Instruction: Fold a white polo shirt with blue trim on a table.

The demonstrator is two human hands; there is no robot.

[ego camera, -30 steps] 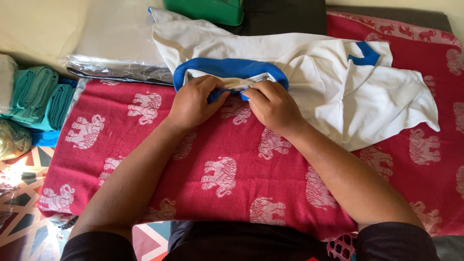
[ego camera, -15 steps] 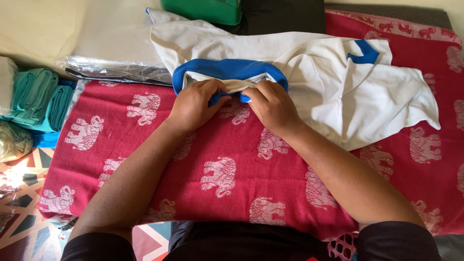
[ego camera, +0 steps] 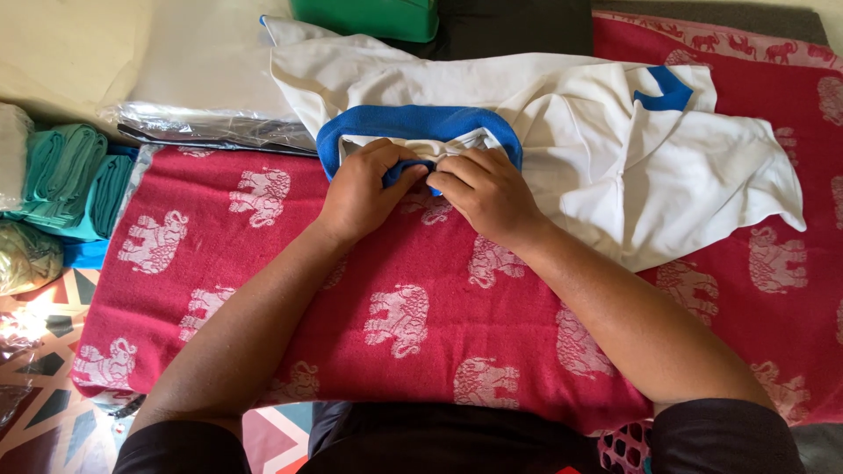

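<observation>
A home garment-packing spot; red elephant-print blanket [ego camera: 421, 290] as work surface; folded teal clothes [ego camera: 66, 175] left; clear plastic bags [ego camera: 211, 127] far left.

Left hand [ego camera: 362, 191] and right hand [ego camera: 485, 193] pinching blue collar [ego camera: 413, 123], white shirt [ego camera: 615, 149], red elephant-patterned blanket [ego camera: 413, 307]

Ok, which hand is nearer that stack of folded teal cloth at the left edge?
Left. The left hand pinches the blue collar on the side toward the teal cloth stack; the right hand grips the collar just beyond it, farther away.
</observation>
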